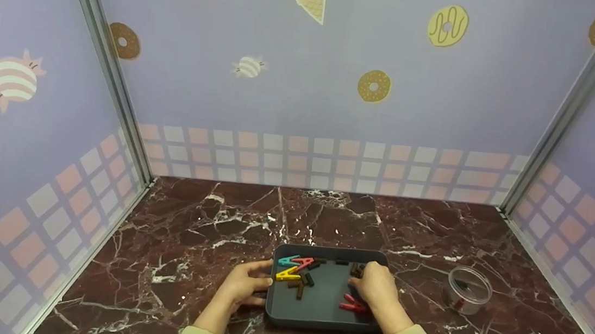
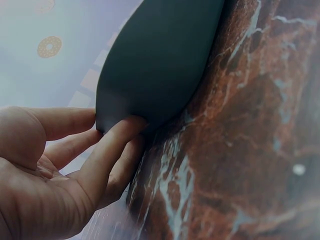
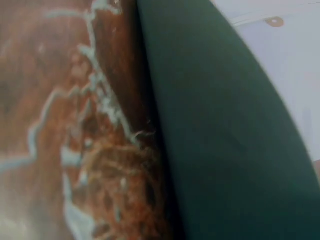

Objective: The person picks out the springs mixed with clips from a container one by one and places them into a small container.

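Observation:
A dark grey tray (image 1: 322, 314) sits in front of the person. My left hand (image 1: 242, 283) touches its left wall from outside with extended fingers; in the left wrist view the fingertips (image 2: 132, 122) rest against that wall. My right hand (image 1: 378, 285) reaches over the right wall, fingers down beside small brown pieces (image 1: 356, 268); its fingertips are hidden, so I cannot tell whether they pinch a piece. In the tray's left part lie blue (image 1: 286, 261), red (image 1: 303, 264) and yellow clothespins (image 1: 287, 275), near short dark pieces (image 1: 300, 290). Red clothespin jaws show near my right wrist.
A clear round tub (image 1: 468, 291) with a dark piece inside stands right of the tray. Beneath is a dark red marbled tabletop (image 1: 186, 249). Patterned panels (image 1: 325, 109) enclose the back and both sides.

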`<state>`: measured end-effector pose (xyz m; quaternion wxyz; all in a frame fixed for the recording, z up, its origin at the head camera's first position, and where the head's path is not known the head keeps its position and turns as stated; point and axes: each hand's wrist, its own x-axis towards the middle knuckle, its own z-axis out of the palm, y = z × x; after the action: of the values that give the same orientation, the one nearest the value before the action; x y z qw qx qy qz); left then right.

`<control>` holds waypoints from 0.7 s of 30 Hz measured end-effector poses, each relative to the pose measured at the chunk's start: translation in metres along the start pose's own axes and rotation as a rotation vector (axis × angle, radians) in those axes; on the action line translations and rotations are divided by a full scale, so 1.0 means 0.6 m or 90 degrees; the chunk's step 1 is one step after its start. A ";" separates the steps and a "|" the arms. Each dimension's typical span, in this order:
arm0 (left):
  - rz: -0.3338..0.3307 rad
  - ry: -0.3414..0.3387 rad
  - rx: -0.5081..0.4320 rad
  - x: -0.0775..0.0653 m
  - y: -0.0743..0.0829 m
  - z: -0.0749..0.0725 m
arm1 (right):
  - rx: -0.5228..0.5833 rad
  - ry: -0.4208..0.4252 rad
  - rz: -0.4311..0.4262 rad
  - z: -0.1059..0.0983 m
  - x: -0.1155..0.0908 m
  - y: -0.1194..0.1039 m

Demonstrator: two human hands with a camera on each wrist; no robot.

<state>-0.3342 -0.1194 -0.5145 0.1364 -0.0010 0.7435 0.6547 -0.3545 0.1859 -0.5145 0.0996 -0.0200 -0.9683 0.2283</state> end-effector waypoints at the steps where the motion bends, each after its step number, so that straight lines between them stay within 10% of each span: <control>1: 0.000 0.000 0.001 0.000 0.000 0.000 | -0.002 0.003 -0.003 0.001 -0.001 0.001; 21: 0.004 -0.003 -0.013 0.002 -0.002 0.000 | 0.110 -0.030 -0.010 -0.009 -0.003 0.015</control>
<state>-0.3349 -0.1193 -0.5157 0.1358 0.0015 0.7366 0.6626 -0.3518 0.1964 -0.5141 0.0803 0.0019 -0.9472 0.3104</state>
